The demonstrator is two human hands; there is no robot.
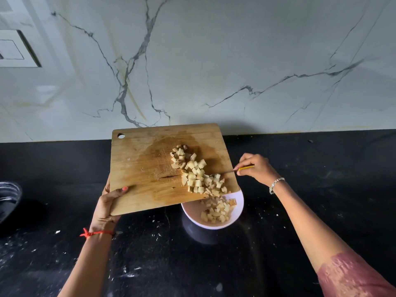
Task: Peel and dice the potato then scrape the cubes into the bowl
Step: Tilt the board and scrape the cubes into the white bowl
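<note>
Most cubes (pixel 197 174) sit on the tilted board (pixel 145 168), some already in the bowl (pixel 241 202) under its low corner. Left fingers (pixel 120 191) grip the board's edge; right fingers (pixel 243 162) pinch the knife (pixel 227 171). Tip it further or sweep too hard and cubes could overshoot the rim onto the surface (pixel 300 211).

Can't see the far rim of the bowl (pixel 239 211), tucked under the low corner of the cutting board (pixel 139 166), nor the fingers of the left hand (pixel 106 205) beneath it. Hard to make out the knife (pixel 228 171) blade, thin and lost among the potato cubes (pixel 198 176). Cut off by the left edge, some dark shiny vessel (pixel 9 196), too little showing to name.
</note>
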